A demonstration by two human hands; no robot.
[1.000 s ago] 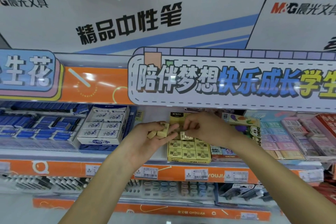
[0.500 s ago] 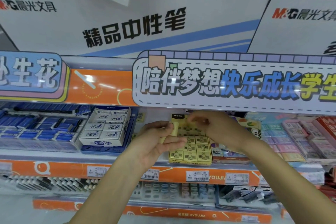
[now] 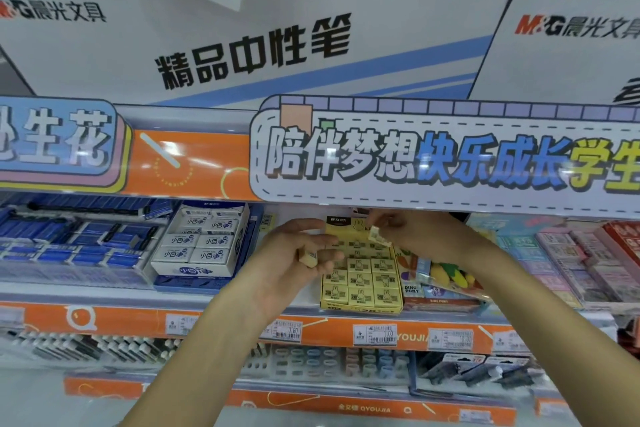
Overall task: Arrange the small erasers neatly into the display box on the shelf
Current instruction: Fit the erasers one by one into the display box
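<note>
A yellow display box (image 3: 362, 306) stands tilted on the shelf, with rows of small yellow rabbit-print erasers (image 3: 360, 279) packed in its lower part. My left hand (image 3: 294, 260) hovers just left of the box, curled around a yellow eraser (image 3: 308, 258). My right hand (image 3: 412, 234) reaches over the box's upper right part and pinches another small yellow eraser (image 3: 375, 234) between its fingertips. The box's upper rows are partly hidden by both hands.
A white eraser box (image 3: 204, 243) sits to the left, beside blue stock (image 3: 69, 239). Colourful packs (image 3: 443, 277) and pastel eraser boxes (image 3: 571, 260) lie to the right. A large sign (image 3: 450, 156) overhangs the shelf. Price tags (image 3: 375, 334) line the orange shelf edge.
My right hand has lifted from the box's top edge, now holding an eraser over the upper right rows. My left hand has shifted slightly, still gripping its eraser.
</note>
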